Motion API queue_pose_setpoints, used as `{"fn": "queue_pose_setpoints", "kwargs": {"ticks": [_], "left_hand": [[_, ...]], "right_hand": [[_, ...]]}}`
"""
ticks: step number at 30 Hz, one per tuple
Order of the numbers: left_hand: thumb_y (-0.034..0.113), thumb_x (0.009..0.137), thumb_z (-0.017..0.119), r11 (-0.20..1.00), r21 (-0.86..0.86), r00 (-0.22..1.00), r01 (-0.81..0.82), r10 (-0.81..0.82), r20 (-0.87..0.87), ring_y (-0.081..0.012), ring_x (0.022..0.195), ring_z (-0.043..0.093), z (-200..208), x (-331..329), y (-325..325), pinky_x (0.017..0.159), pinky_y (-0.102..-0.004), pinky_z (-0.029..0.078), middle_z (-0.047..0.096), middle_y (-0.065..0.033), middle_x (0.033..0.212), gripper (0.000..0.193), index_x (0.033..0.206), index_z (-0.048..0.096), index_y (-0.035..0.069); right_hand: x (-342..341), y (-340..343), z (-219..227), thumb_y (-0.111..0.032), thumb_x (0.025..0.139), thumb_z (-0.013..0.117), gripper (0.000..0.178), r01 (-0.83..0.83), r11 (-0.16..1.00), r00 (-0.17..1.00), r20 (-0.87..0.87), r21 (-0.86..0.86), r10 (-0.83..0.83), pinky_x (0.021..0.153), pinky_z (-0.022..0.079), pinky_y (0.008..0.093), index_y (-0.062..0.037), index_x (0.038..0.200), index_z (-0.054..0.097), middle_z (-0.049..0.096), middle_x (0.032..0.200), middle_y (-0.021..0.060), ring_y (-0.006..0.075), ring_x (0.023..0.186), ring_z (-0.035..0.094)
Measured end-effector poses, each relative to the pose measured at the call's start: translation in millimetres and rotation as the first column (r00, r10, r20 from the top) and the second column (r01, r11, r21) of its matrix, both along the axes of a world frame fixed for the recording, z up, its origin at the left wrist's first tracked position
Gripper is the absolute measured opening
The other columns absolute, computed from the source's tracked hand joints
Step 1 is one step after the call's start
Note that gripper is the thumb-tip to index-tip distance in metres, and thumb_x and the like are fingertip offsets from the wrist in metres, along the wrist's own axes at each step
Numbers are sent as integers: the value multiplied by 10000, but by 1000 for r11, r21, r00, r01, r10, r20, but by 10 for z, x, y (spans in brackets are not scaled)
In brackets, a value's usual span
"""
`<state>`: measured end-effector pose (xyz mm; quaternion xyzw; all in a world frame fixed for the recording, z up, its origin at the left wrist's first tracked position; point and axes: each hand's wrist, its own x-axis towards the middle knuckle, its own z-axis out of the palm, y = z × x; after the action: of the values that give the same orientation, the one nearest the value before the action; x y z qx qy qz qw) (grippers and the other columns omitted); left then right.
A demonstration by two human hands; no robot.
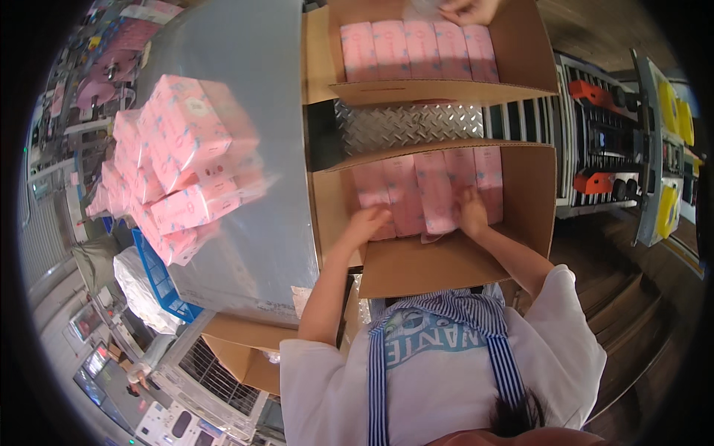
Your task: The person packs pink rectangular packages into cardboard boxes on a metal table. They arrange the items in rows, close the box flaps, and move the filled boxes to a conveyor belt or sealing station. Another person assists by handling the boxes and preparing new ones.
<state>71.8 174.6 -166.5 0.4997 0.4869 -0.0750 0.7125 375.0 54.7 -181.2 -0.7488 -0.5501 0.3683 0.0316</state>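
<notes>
In front of me stands an open cardboard box (439,264), its near flap folded out towards my body. A row of pink tissue packs (405,197) fills it, side by side. My left hand (370,223) lies on the leftmost packs, fingers stretched across their near ends. Further right, my right hand (472,213) is closed on the side of a pack, with its fingertips partly hidden between packs. The middle pack (435,197) sits a little out of line, and a bit of clear film shows at its near end.
Beyond is a second cardboard box (442,91) with pink packs, a co-worker's hand (472,10) over it. Film-wrapped pink bundles (190,141) are heaped on the grey table (260,89) at left. A blue crate (160,279) stands below; a roller conveyor (587,134) runs at right.
</notes>
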Motion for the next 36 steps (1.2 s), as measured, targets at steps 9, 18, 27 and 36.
{"fn": "queue_pose_setpoints", "kwargs": {"ticks": [9,18,27,36], "left_hand": [[64,799,647,83,989,172,121,980,-103,-338,1099,533,1434,-2715,-1291,959,-419,418,566,-194,1186,400,1178,560,-32],[308,864,532,774,329,-145,-541,300,-943,-313,1033,588,369,-3076,-3800,873,-459,464,622,-118,1133,363,1158,605,107],[368,842,561,918,212,83,-337,253,-964,-278,1034,599,-59,-2817,-3421,860,-456,472,645,-91,1092,373,1129,634,142],[299,788,551,653,569,26,-499,668,-744,-348,880,651,354,-3042,-3460,813,-398,518,675,-182,918,248,858,708,121]], "right_hand": [[-672,535,-521,-150,758,589,282,-384,900,836,335,-208,434,801,518,434,-60,1020,642,640,972,172,332,895,639],[-892,457,-494,-132,754,599,354,-498,755,861,-135,-427,491,790,516,400,-50,1099,591,599,1051,163,298,945,611],[-2599,1269,-89,-108,754,606,458,22,952,830,-525,-305,-188,770,507,364,-36,1198,518,541,1166,151,252,999,572],[-2362,1225,-143,-85,757,600,530,27,992,750,-654,-120,-100,754,504,333,-32,1270,482,524,1208,135,221,1030,549]]}}
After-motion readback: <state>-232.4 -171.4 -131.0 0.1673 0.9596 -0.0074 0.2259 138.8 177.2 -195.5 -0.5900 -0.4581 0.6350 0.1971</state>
